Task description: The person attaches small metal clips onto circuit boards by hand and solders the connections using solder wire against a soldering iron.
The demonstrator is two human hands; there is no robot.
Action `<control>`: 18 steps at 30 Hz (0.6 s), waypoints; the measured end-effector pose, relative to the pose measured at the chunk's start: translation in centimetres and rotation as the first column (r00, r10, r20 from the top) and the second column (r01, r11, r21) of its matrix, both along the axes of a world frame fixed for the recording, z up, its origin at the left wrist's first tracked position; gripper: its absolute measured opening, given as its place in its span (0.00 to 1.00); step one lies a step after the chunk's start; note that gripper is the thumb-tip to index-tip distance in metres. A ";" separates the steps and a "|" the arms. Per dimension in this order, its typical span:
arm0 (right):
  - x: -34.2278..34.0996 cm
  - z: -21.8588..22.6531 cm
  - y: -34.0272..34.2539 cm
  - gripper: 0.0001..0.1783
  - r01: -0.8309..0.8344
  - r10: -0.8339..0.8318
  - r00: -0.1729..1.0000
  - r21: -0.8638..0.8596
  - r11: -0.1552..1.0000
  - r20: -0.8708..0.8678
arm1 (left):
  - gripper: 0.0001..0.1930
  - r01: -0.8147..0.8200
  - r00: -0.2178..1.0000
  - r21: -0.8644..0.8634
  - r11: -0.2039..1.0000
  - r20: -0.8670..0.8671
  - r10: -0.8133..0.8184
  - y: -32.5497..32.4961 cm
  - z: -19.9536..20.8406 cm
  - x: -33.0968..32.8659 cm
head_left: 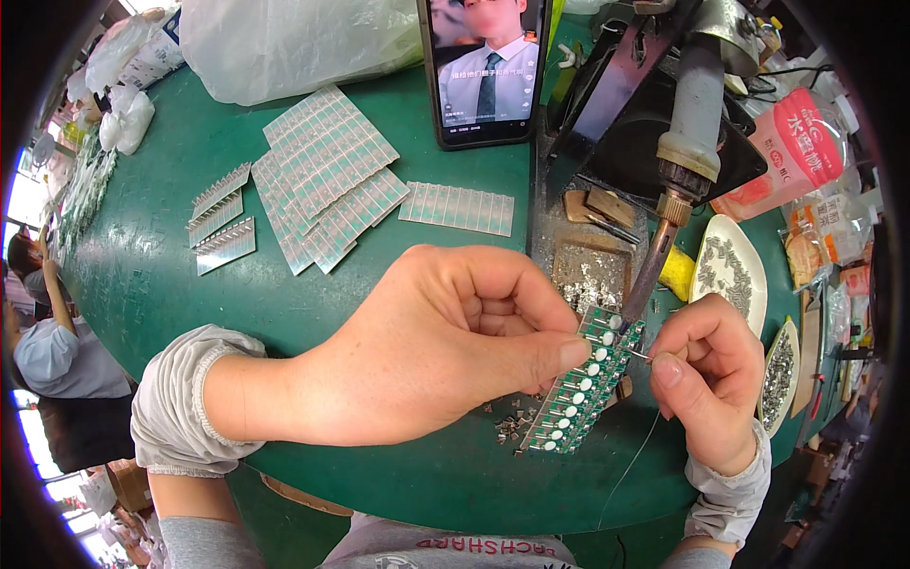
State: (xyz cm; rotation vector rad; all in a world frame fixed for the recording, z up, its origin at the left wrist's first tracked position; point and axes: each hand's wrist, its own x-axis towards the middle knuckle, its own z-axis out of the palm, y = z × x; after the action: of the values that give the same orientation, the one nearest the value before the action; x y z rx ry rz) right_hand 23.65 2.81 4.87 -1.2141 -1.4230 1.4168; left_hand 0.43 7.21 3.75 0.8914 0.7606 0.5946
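Between the thumb and fingers of my left hand [417, 356] is a green circuit board panel [575, 403] with a row of round white parts, held tilted by its upper end. My right hand [709, 379] pinches a thin solder wire [641, 456], whose end reaches the board's right edge; the rest trails down toward the table edge. Above them a soldering iron [690, 123] slants down from its mount, its dark tip at the board's top right corner. Whether the tip touches the board or the wire is too small to tell.
Blank board panels [332, 156] lie stacked on the green table [379, 479], beside a single panel [457, 209] and small cut strips [226, 245]. A phone [483, 76] stands behind. Two dishes of small metal parts [728, 270] [779, 375] sit at right. Further left, another person [71, 351] appears.
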 end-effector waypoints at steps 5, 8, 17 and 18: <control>0.2 0.0 0.3 0.06 0.011 -0.011 1.000 0.013 1.000 0.010 | 0.05 0.022 1.000 -0.025 0.999 -0.005 -0.022 0.0 -0.1 0.1; 0.5 0.7 0.6 0.06 0.025 -0.026 0.997 0.021 0.999 0.078 | 0.05 0.041 0.999 -0.039 0.998 -0.006 -0.041 -0.2 -0.4 0.1; 2.7 1.4 1.4 0.05 -0.194 -0.234 0.465 0.356 0.914 0.854 | 0.02 0.129 0.981 0.355 0.926 -0.183 -0.066 -1.9 -0.1 0.2; 2.8 1.1 1.4 0.05 -0.193 -0.235 0.465 0.357 0.914 0.853 | 0.02 0.129 0.981 0.356 0.926 -0.184 -0.067 -2.0 -0.2 0.2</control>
State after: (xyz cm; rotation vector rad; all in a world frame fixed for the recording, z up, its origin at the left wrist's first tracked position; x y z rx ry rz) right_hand 26.47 4.17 5.99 -1.7661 -2.2374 0.2748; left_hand 0.61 5.25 3.59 1.3321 0.7637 0.5864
